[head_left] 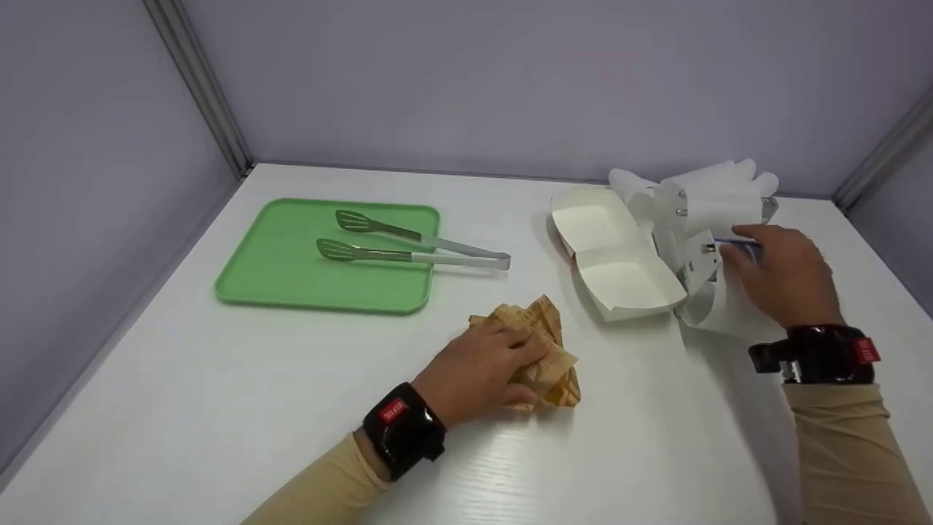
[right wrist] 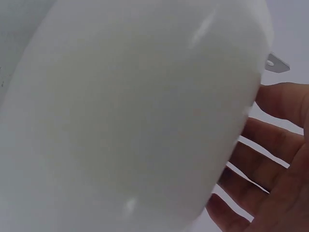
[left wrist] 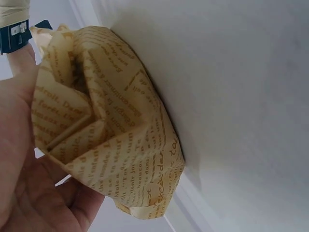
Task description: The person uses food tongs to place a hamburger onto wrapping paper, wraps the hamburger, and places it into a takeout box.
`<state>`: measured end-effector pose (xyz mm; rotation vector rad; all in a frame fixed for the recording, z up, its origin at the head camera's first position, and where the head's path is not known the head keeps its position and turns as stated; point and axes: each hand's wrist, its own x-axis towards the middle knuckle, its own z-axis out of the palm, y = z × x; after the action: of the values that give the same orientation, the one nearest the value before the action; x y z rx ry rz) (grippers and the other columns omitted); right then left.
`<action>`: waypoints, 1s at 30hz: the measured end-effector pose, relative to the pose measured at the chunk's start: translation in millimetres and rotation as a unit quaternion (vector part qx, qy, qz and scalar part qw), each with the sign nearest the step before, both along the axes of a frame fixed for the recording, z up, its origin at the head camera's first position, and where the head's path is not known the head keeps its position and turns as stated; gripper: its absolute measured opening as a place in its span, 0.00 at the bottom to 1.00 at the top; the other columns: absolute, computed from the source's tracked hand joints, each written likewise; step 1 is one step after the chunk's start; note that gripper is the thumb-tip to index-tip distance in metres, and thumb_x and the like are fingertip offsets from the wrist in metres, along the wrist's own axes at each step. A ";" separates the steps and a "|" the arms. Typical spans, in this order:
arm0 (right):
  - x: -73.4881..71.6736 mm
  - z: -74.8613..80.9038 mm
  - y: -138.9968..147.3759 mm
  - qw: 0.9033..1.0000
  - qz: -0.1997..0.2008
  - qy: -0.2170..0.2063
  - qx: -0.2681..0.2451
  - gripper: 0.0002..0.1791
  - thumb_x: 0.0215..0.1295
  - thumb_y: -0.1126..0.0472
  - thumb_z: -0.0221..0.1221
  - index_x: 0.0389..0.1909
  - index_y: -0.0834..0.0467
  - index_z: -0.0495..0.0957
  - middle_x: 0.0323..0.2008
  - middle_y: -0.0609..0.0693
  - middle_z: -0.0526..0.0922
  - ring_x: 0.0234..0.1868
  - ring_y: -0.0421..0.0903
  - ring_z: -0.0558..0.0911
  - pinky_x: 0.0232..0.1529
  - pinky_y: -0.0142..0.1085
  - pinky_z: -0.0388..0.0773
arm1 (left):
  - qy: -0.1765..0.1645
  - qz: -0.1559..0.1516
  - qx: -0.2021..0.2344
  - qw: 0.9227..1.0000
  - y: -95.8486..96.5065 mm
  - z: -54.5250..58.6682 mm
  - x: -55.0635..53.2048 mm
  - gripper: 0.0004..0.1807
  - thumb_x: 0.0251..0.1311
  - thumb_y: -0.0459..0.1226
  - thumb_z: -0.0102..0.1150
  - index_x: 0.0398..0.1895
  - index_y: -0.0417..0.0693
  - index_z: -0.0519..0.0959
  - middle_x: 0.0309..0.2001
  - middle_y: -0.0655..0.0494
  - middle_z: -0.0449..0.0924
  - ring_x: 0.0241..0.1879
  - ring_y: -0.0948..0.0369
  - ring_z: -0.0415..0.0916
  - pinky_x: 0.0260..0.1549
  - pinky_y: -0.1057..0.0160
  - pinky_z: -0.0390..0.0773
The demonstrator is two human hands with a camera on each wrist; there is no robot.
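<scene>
My left hand [head_left: 481,372] holds a bundle [left wrist: 120,130] wrapped in crumpled tan paper printed with brown text, low on the white table [head_left: 219,408]. Its fingers lie over the far side and the thumb along the near side; the contents are hidden. At the far right, my right hand [head_left: 787,273] reaches into a white dispenser [head_left: 698,255] with curved rolls. Thumb and forefinger lie either side of a thin blue strip [head_left: 736,241]; I cannot tell whether they pinch it. A rounded white surface [right wrist: 145,121] hides the fingertips in the right wrist view.
A white paper box [head_left: 630,281] lies unfolded just left of the dispenser. To the left is a green tray [head_left: 273,255], with metal tongs [head_left: 459,255] resting across it, their handle end past its right edge. Pale walls [head_left: 510,95] enclose the table.
</scene>
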<state>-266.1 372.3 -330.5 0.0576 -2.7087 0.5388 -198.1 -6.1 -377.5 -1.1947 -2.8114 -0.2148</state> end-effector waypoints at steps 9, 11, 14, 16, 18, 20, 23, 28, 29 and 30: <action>1.6 -2.3 0.8 1.000 0.022 -0.005 0.007 0.21 0.73 0.61 0.58 0.61 0.69 0.76 0.58 0.75 0.77 0.60 0.75 0.74 0.57 0.70 0.69 | -0.017 0.003 0.011 1.000 -0.1 -0.6 -0.2 0.36 0.60 0.60 0.62 0.71 0.59 0.72 0.69 0.56 0.75 0.68 0.54 0.72 0.69 0.52 0.71; 2.5 -2.0 1.0 1.000 0.025 -0.006 0.011 0.21 0.73 0.62 0.58 0.61 0.69 0.76 0.58 0.75 0.77 0.59 0.76 0.73 0.57 0.71 0.68 | -0.016 0.003 0.011 1.000 0.1 -1.2 -0.6 0.36 0.60 0.60 0.62 0.71 0.59 0.72 0.69 0.56 0.75 0.68 0.54 0.72 0.69 0.52 0.71; 3.6 -0.6 0.0 1.000 0.020 -0.011 0.019 0.21 0.72 0.60 0.58 0.60 0.69 0.77 0.58 0.75 0.76 0.59 0.77 0.72 0.55 0.72 0.68 | -0.015 0.003 0.015 1.000 0.1 -0.9 -1.0 0.36 0.60 0.60 0.62 0.71 0.59 0.73 0.69 0.56 0.75 0.68 0.54 0.72 0.69 0.52 0.71; 3.9 0.8 -1.6 1.000 0.011 -0.017 0.023 0.22 0.72 0.59 0.58 0.61 0.68 0.77 0.59 0.74 0.75 0.59 0.76 0.71 0.55 0.73 0.68 | -0.014 0.001 0.019 1.000 -0.2 -0.5 -1.1 0.36 0.61 0.59 0.62 0.70 0.58 0.73 0.68 0.56 0.76 0.68 0.54 0.72 0.69 0.52 0.71; 4.6 1.8 -3.3 0.999 0.004 -0.025 0.022 0.22 0.72 0.58 0.58 0.60 0.68 0.77 0.59 0.74 0.75 0.58 0.76 0.71 0.54 0.73 0.68 | -0.012 -0.001 0.022 1.000 -0.7 -0.8 -1.3 0.36 0.61 0.59 0.62 0.70 0.57 0.74 0.68 0.55 0.76 0.68 0.54 0.72 0.70 0.52 0.70; 5.6 2.6 -4.8 0.999 -0.002 -0.029 0.021 0.22 0.71 0.58 0.59 0.60 0.67 0.77 0.59 0.73 0.74 0.58 0.75 0.71 0.54 0.73 0.69 | -0.012 -0.004 0.025 1.000 -1.1 -0.9 -1.2 0.35 0.61 0.59 0.62 0.70 0.57 0.74 0.68 0.55 0.76 0.68 0.54 0.73 0.70 0.52 0.70; 7.6 2.9 -6.7 0.999 -0.012 -0.021 0.023 0.21 0.70 0.58 0.59 0.59 0.67 0.78 0.57 0.72 0.75 0.56 0.74 0.72 0.51 0.72 0.71 | -0.011 -0.006 0.027 1.000 -1.5 -0.8 -1.3 0.35 0.61 0.59 0.62 0.70 0.57 0.74 0.67 0.55 0.77 0.67 0.54 0.73 0.69 0.51 0.70; 9.5 0.1 -9.8 0.998 -0.037 0.024 0.039 0.19 0.66 0.59 0.63 0.53 0.68 0.81 0.52 0.70 0.78 0.51 0.71 0.73 0.49 0.71 0.71 | -0.015 -0.004 0.026 1.000 -1.5 -0.5 -1.7 0.34 0.62 0.59 0.62 0.70 0.58 0.74 0.67 0.54 0.77 0.66 0.53 0.73 0.69 0.51 0.71; 9.4 -0.8 -10.5 0.998 -0.042 0.030 0.041 0.19 0.66 0.59 0.64 0.52 0.68 0.81 0.51 0.70 0.78 0.50 0.71 0.73 0.49 0.71 0.70 | -0.016 -0.004 0.024 1.000 -1.5 -0.6 -1.8 0.34 0.62 0.59 0.62 0.70 0.58 0.74 0.67 0.54 0.77 0.66 0.53 0.73 0.69 0.51 0.71; 9.2 -1.7 -11.0 0.997 -0.046 0.036 0.041 0.18 0.66 0.59 0.64 0.51 0.68 0.82 0.51 0.70 0.79 0.49 0.71 0.73 0.49 0.71 0.70 | -0.016 -0.004 0.024 1.000 -1.6 -0.7 -1.9 0.34 0.62 0.59 0.62 0.70 0.58 0.74 0.67 0.54 0.77 0.66 0.53 0.73 0.69 0.51 0.71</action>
<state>-256.8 361.3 -332.2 -0.0269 -2.6477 0.3914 -200.0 -7.6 -378.1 -1.2029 -2.8109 -0.3032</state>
